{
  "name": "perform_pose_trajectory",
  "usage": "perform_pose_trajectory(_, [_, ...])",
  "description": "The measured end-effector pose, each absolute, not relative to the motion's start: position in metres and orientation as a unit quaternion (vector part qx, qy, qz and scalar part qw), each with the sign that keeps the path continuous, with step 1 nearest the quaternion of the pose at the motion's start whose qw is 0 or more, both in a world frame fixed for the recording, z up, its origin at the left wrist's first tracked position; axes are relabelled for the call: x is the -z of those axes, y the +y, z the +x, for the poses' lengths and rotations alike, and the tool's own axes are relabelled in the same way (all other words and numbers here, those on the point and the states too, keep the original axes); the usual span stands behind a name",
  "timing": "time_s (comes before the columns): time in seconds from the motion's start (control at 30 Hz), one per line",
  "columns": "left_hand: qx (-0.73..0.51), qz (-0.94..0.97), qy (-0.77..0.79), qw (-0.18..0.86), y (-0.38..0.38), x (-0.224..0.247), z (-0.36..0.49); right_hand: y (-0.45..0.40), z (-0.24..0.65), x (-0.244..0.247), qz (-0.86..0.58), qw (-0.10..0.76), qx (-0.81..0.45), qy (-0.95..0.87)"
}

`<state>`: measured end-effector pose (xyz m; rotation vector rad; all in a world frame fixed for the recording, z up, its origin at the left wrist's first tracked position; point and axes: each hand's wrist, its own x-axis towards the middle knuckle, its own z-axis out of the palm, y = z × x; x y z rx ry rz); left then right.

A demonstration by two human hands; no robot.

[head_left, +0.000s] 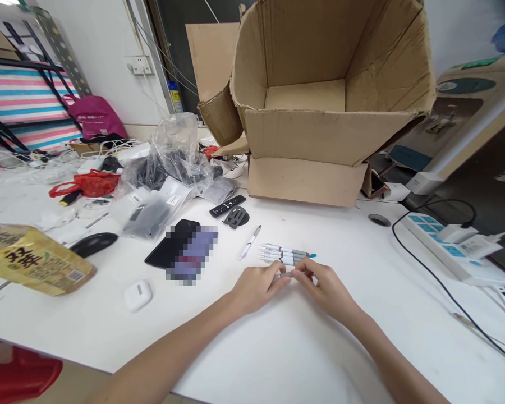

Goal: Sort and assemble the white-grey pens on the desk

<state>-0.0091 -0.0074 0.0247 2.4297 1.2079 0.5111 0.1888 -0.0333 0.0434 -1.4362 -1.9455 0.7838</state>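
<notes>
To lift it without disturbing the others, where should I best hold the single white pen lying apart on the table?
Pinch the white pen at mid-barrel from above, using the left hand. It lies flat and slanted, clear of the grouped pens, so both sides are open.

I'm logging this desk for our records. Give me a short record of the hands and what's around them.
Left hand: fingers on grey pen
Right hand: fingers on same pen
Just beyond hands: row of pens
Nearby: loose white pen, TV remote
Behind: open cardboard box
Surface: white table
</notes>
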Motion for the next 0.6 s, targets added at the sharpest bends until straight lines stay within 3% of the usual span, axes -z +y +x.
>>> perform_pose_trajectory(0.4, [-0.167, 0.896, 0.393, 0.122, -0.0063, -0.0151, -0.0083, -0.0329, 0.1838, -0.0316, -0.578, 0.275, -0.283, -0.714])
perform_pose_trajectory(0.6, [-0.171, 0.889, 0.404, 0.131, -0.0039, -0.0188, -0.0087, -0.0319, 0.1888, -0.0408, -0.525, 0.271, -0.300, -0.749])
